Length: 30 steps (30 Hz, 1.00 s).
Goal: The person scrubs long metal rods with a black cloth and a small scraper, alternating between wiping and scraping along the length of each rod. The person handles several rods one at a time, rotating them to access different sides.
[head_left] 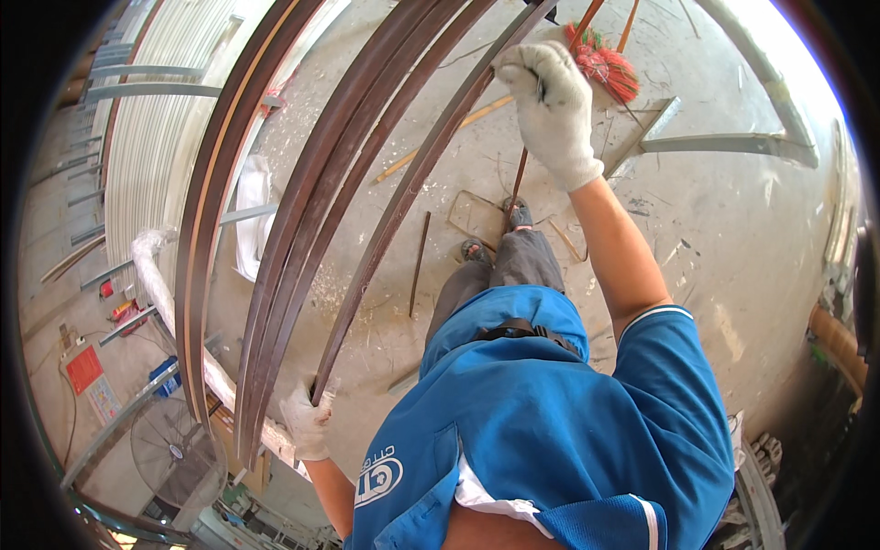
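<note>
Several long, dark brown strips run from the upper middle toward the lower left, looking curved through the fisheye lens. My left hand (307, 423), in a white knit glove, is closed around the lower end of the rightmost strip (396, 218). Farther up, my gloved right hand (552, 110) is a fist with its fingertips against that strip's edge. A small dark patch shows among its fingers; what it is I cannot make out. To the left lie more brown strips (307, 197) side by side, and beyond them one with a tan line (213, 174).
Stacked pale panels (151, 156) and metal rack bars (156, 92) fill the left. A fan (174, 451) stands lower left. On the floor are a red broom (610, 73), a loose thin stick (420, 264) and debris. A metal frame (733, 145) is at upper right.
</note>
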Each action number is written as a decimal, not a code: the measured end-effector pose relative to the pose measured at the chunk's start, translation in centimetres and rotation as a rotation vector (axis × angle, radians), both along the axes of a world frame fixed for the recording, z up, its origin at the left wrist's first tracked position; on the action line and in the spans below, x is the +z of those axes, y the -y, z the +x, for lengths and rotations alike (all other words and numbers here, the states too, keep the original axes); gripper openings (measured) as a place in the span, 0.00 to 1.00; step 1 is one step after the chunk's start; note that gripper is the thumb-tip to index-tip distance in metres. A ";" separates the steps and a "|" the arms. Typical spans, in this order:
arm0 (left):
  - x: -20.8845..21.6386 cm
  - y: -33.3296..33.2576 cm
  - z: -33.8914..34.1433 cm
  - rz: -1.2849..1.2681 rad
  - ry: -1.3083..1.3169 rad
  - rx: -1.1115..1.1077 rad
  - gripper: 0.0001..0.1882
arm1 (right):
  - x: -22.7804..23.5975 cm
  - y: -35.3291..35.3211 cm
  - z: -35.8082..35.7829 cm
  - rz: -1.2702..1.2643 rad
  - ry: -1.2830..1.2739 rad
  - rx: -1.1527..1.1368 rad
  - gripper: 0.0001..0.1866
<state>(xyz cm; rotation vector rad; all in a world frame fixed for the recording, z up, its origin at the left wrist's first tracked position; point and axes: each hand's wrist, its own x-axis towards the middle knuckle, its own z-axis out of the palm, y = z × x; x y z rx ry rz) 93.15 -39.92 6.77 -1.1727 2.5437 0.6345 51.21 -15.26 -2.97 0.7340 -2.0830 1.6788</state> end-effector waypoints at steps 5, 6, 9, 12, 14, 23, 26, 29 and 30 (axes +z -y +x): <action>0.7 -0.4 -0.6 -0.043 0.037 0.001 0.24 | 0.8 -0.9 5.5 0.267 0.178 0.719 0.10; 0.9 -0.6 -0.8 -0.043 0.032 0.002 0.24 | 0.6 -1.2 5.7 0.189 0.184 0.630 0.10; 1.1 -0.9 -1.0 -0.042 0.032 -0.015 0.24 | 0.0 -1.8 4.8 0.045 0.240 0.319 0.07; 0.9 -1.1 -0.8 -0.051 -0.005 -0.052 0.24 | -0.4 -1.7 1.9 -0.080 0.209 0.080 0.10; 0.6 -1.3 -0.6 -0.017 0.007 0.002 0.24 | -0.2 -1.4 0.4 -0.090 0.134 0.045 0.17; 0.2 -1.3 0.3 -0.008 -0.042 -0.026 0.24 | -0.4 -0.4 -0.2 0.018 -0.043 -0.052 0.06; 0.4 -1.6 0.8 0.019 -0.028 -0.013 0.24 | -0.8 -0.4 1.4 -0.011 0.030 -0.028 0.14; 0.6 -1.6 0.9 0.045 -0.008 0.045 0.24 | -0.1 -0.6 4.4 0.084 0.118 0.105 0.15; 0.7 -1.6 0.9 0.055 -0.004 0.069 0.24 | 0.2 -0.5 5.5 0.086 0.140 0.291 0.15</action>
